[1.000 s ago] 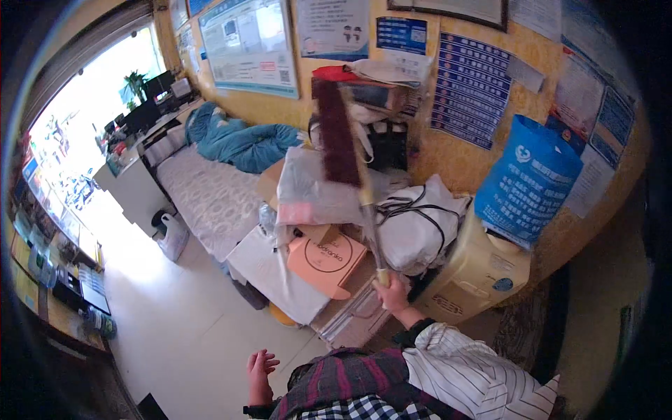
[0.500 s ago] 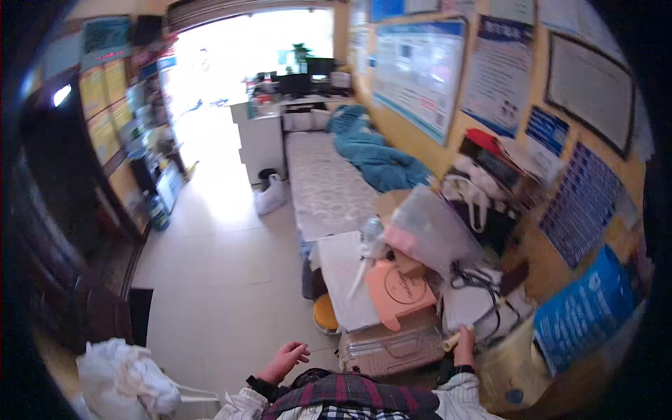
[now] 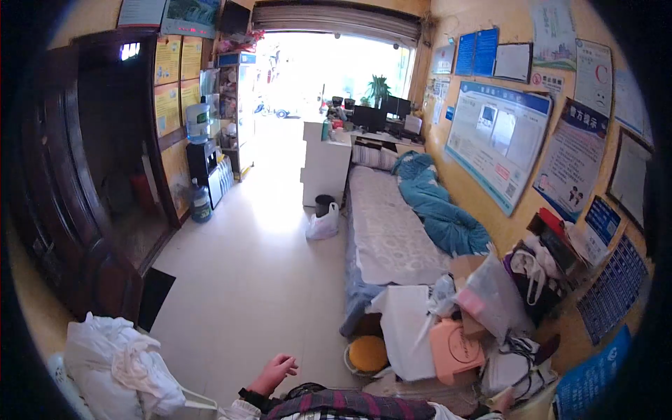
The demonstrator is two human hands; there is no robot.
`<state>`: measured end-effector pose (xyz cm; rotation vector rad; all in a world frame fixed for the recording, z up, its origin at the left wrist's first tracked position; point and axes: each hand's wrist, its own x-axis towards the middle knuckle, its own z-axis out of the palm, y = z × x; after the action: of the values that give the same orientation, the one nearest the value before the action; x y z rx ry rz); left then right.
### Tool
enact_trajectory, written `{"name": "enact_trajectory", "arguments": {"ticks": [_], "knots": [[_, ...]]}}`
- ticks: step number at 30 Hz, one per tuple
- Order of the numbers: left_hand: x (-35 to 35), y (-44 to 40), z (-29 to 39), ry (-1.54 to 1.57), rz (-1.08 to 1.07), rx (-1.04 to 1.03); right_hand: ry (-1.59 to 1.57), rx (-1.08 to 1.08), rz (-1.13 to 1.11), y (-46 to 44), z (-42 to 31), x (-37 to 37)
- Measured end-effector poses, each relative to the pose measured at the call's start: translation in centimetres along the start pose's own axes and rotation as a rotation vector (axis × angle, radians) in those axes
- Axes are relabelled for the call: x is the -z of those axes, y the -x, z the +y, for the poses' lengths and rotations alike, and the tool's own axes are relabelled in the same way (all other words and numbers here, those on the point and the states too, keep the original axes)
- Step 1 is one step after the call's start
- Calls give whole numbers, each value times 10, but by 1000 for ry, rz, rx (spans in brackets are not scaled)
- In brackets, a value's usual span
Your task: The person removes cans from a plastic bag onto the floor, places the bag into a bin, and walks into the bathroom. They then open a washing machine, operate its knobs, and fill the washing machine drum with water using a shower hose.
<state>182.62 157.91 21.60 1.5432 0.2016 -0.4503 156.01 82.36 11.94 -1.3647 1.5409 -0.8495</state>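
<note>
My left hand (image 3: 275, 373) is in the air over the floor, left of my body. Its fingers are loosely bent and nothing is in them. At the bottom edge, my right hand (image 3: 501, 401) shows only in part, close to the cluttered table end. Half a second ago it was wrapped round a pale stick; now that grip is mostly cut off. Nearest to it are a white bag with dark cords (image 3: 514, 367) and a coral-pink box (image 3: 456, 348). A clear plastic bag (image 3: 495, 297) lies behind the box.
A bed (image 3: 392, 217) with a teal quilt (image 3: 441, 206) runs along the right wall. A yellow-topped stool (image 3: 367, 353) stands beside the clutter. White cloths (image 3: 119, 367) cover a chair at left. A plastic bag (image 3: 323, 224) sits by the counter (image 3: 323, 164). The dark door (image 3: 77, 189) stands ajar.
My view has tilted up and turned left, so the room appears lower and further right. The right hand has dropped almost out of the frame. The left hand stays near my body.
</note>
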Motion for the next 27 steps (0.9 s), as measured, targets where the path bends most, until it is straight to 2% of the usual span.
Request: {"name": "enact_trajectory", "arguments": {"ticks": [3, 5, 7, 9, 11, 12, 13, 15, 17, 18, 20, 23, 24, 27], "knots": [[55, -22, 13, -7, 104, -37, 548, 189, 397, 53, -16, 22], [78, -30, 26, -25, 199, -27, 754, 291, 582, 74, -26, 23], [98, -47, 23, -38, 195, -45, 897, 430, 691, 84, -46, 13], [116, -56, 23, -61, 190, -58, 954, 570, 706, 95, -76, -22], [120, -67, 21, -26, 180, -58, 835, 719, 650, 144, -124, -69], [122, -75, 17, -33, 177, -54, 696, 775, 596, 129, -123, -95], [123, -83, 13, -6, 173, -28, 781, 778, 575, 155, -153, -123], [125, -100, 10, 24, 177, 19, 706, 817, 444, 191, -197, -181], [134, -130, -12, -6, 165, 7, 650, 1042, 385, 177, -199, -248], [140, -146, -16, -24, 147, -7, 642, 1029, 368, 177, -199, -284], [152, -172, -5, -62, 181, -2, 518, 1174, 225, 184, -209, -359], [175, -221, -4, -16, 282, 4, 513, 1252, 97, 215, -220, -471], [177, -220, 20, 38, 292, 17, 503, 1171, -61, 250, -244, -493], [175, -249, 69, -10, 314, 49, 545, 1300, -373, 252, -246, -589]]}}
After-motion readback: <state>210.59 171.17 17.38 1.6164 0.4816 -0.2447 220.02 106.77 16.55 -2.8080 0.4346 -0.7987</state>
